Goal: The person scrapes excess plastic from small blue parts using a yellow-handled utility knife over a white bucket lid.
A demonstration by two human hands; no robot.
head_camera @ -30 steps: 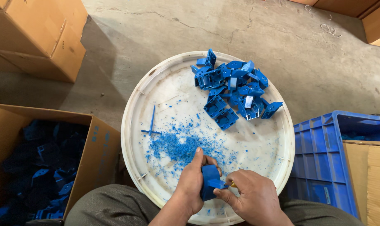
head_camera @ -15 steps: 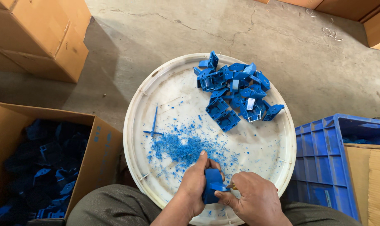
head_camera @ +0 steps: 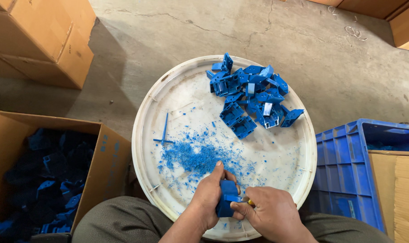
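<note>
Smooth blue plastic part [head_camera: 227, 202] there at the bottom centre, slightly glossy, held in the left hand [head_camera: 207, 200] with the right hand [head_camera: 269, 215] against it. Under it, the round white tray [head_camera: 143, 148] looks like scuffed, matt plastic, dusted with fine blue plastic shavings [head_camera: 193, 157]. Upper right of the tray, a heap of parts [head_camera: 251, 96], same hard blue plastic, catching a little shine. Lower left, a cardboard box [head_camera: 103, 157], plain brown and matt. Right edge, a ribbed blue plastic crate [head_camera: 344, 171]. The floor [head_camera: 191, 36] is rough, cracked grey concrete.
</note>
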